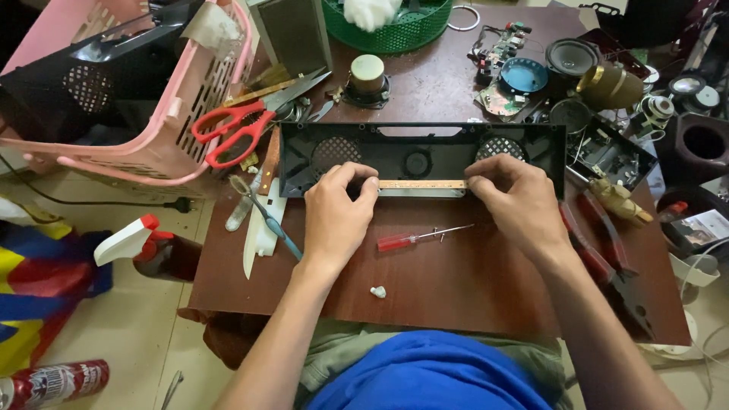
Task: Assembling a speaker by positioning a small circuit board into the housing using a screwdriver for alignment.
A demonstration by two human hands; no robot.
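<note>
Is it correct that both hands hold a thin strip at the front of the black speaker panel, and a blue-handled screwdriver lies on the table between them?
Not quite. In the head view the screwdriver has a red handle, not blue. The rest holds: the left hand and right hand pinch the strip against the black panel.

A panel (422, 156) lies across the middle of the bench (456, 281), with a strip (422, 184) along its near edge; the left hand (339, 215) pinches the strip's left end and the right hand (518, 201) its right end. A screwdriver (422, 238) lies on the bench just before the strip, between the hands, and pliers (600, 243) lie right of the right hand. Scissors (247, 121) lie left of the panel beside a basket (163, 140), a knife (258, 228) lies left of the left hand, and speaker parts (573, 57) sit behind the panel to the right.
</note>
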